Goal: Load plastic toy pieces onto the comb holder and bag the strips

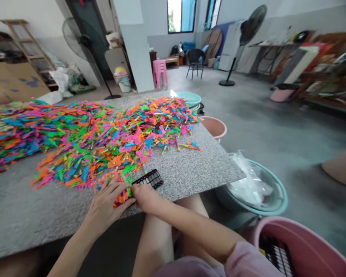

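Observation:
A black plastic grid rack (153, 179) lies near the front edge of the stone-topped table. My left hand (108, 200) is curled round a cluster of orange, pink and green plastic pieces (121, 197) at the rack's left side, thumb below and fingers above. Beside it my right hand (146, 198) is closed at the rack's near end; its fingertips are hidden, so what they pinch does not show. Beyond both hands spreads a large heap of small bright plastic pieces (132, 134), some with striped stick-like parts.
The granite table (196, 165) ends at a corner on the right. Below it stand a teal tub (284, 200) with clear plastic bags, a pink tub (272, 223) holding black racks, and a peach bucket (223, 130). A bare limb (341, 167) shows at far right.

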`<state>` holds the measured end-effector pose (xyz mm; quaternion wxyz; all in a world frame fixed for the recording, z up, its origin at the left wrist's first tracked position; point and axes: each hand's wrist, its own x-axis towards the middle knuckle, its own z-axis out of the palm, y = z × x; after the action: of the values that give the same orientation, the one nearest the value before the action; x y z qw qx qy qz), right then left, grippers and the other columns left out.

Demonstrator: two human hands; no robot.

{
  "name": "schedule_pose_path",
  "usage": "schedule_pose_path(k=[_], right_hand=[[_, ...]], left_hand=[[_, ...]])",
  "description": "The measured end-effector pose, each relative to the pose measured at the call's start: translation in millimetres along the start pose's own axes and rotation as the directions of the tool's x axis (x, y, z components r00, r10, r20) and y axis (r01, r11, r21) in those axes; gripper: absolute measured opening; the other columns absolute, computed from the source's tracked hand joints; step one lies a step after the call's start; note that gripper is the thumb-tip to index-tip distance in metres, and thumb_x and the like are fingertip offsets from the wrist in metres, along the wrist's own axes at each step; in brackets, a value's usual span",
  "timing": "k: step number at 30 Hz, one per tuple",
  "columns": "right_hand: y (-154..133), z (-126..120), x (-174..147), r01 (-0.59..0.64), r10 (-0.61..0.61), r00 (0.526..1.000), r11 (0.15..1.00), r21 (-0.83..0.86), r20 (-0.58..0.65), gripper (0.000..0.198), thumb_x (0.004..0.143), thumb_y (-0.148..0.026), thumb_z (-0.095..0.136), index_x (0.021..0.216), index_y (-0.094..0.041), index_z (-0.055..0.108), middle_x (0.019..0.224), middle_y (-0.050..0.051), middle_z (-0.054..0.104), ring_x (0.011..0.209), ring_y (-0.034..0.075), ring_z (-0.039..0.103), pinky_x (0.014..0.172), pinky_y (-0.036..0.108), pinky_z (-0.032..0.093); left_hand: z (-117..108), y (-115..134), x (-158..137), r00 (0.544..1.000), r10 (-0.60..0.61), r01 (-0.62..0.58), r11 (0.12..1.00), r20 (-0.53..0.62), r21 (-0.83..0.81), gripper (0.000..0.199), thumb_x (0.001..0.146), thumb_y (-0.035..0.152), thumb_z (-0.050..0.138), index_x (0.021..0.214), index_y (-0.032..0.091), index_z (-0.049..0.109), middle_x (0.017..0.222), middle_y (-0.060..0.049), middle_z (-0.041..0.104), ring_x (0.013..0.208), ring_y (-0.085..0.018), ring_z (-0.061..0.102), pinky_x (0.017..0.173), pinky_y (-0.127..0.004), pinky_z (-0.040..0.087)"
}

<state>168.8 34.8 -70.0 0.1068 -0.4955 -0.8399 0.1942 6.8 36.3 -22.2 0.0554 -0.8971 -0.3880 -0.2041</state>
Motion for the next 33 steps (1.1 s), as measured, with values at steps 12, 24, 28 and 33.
schedule_pose_path(k=[12,24,28,33], right_hand=[[165,-86,-21,-0.624,0.565,0.707,0.781,-0.001,-0.425,0.03,0.093,-0.028,0.053,0.119,-0.016,0.061,0.122,0.018,0.062,0.111,0.027,0.057,0.089,0.036,0.046],[219,-47,-74,-0.357,0.401,0.757,0.915,0.186,-0.516,0.014,0.093,-0.025,0.051,0.086,-0.018,0.06,0.088,0.005,0.067,0.085,0.018,0.06,0.079,0.027,0.042],[208,-56,-48,-0.522,0.533,0.644,0.83,0.194,-0.549,0.009,0.087,-0.015,0.056,0.093,-0.015,0.062,0.095,0.008,0.066,0.088,0.02,0.06,0.079,0.027,0.042],[196,-69,-26,-0.695,0.68,0.497,0.684,0.222,-0.539,0.04,0.079,-0.01,0.06,0.118,-0.007,0.057,0.121,0.019,0.055,0.1,0.023,0.06,0.08,0.028,0.045]], left_hand=[[7,-13,-4,0.998,0.045,-0.042,0.996,-0.041,0.073,0.04,0.089,0.06,0.049,0.107,0.028,0.064,0.109,-0.003,0.071,0.11,-0.031,0.064,0.097,-0.048,0.049],[-4,-1,-10,0.994,0.054,-0.052,0.998,-0.095,0.02,0.036,0.089,0.057,0.052,0.108,0.028,0.063,0.108,-0.004,0.072,0.115,-0.032,0.063,0.1,-0.053,0.049],[-3,3,-11,0.998,-0.001,0.0,1.0,-0.058,-0.022,0.035,0.088,0.054,0.055,0.107,0.026,0.065,0.11,-0.005,0.072,0.122,-0.033,0.058,0.107,-0.055,0.043],[-8,7,-13,0.998,-0.061,0.062,0.995,0.009,-0.076,0.033,0.088,0.049,0.058,0.107,0.023,0.066,0.11,-0.006,0.072,0.127,-0.031,0.054,0.11,-0.051,0.041]])
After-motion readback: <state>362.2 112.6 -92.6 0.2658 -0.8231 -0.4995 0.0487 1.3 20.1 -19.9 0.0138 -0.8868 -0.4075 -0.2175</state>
